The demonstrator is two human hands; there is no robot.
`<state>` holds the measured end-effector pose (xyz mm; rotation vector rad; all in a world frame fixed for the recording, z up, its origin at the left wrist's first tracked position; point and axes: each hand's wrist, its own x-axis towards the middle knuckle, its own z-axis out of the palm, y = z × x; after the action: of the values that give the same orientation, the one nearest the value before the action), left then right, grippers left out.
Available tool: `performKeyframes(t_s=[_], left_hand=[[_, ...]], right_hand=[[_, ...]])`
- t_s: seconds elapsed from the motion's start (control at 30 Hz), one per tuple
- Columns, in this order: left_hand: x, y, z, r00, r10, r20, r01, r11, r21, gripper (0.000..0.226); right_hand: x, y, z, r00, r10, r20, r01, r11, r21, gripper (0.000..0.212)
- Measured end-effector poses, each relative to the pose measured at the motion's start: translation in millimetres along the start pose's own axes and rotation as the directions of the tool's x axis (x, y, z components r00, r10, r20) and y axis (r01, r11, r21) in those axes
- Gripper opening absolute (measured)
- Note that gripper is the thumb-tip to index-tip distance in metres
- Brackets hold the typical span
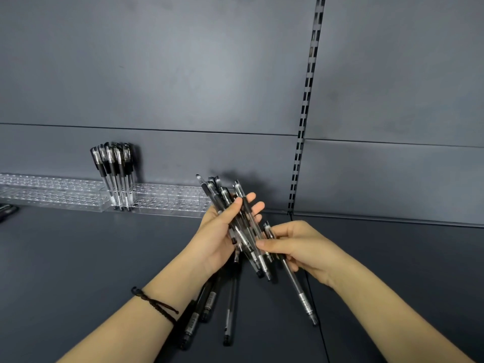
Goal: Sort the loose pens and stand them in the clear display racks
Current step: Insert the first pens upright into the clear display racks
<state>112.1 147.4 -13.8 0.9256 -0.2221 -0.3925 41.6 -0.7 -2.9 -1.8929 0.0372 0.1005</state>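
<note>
Most of the dark shelf spreads flat to the left and right of the hands, bounded at the back by a grey back panel and a slotted upright; a thin seam crosses the shelf under the right forearm; 2 clear display racks, the left rack and the right rack, sit end to end against the back panel; a tight cluster of black-capped standing pens stands upright where the 2 racks meet, and the other holes that show hold nothing; the left hand, with a dark cord bracelet at its wrist, is held palm-up above the shelf, thumb and fingers curled round a fanned bundle of pens; the right hand, just beside it, pinches a single pen between thumb and fingers, silver grip end slanting down toward the shelf; at least 3 loose pens lie on the shelf beneath the left wrist.
</note>
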Motion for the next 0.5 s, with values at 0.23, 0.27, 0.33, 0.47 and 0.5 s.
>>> performKeyframes(t_s=[0.23,0.27,0.33,0.47,0.5], left_hand=[[0,4,-4,0.999,-0.008,-0.052,0.005,0.998,-0.056,0.021],[-2,5,-3,0.999,-0.042,-0.021,0.041,0.999,-0.034,0.016],[-9,4,1,0.991,-0.121,0.052,0.12,0.992,0.029,0.017],[-17,-1,7,0.962,-0.218,0.163,0.199,0.972,0.124,0.034],[-18,-1,7,0.955,-0.228,0.192,0.2,0.968,0.151,0.038]], right_hand=[[-2,-7,-13,0.995,-0.056,-0.081,0.073,0.969,0.234,0.018],[-1,-8,-14,0.991,-0.076,-0.109,0.107,0.945,0.31,0.023],[1,-7,-16,0.979,-0.116,-0.167,0.173,0.905,0.389,0.03],[2,-6,-12,0.951,-0.167,-0.262,0.244,0.924,0.295,0.019],[2,-7,-11,0.944,-0.182,-0.275,0.257,0.928,0.269,0.018]])
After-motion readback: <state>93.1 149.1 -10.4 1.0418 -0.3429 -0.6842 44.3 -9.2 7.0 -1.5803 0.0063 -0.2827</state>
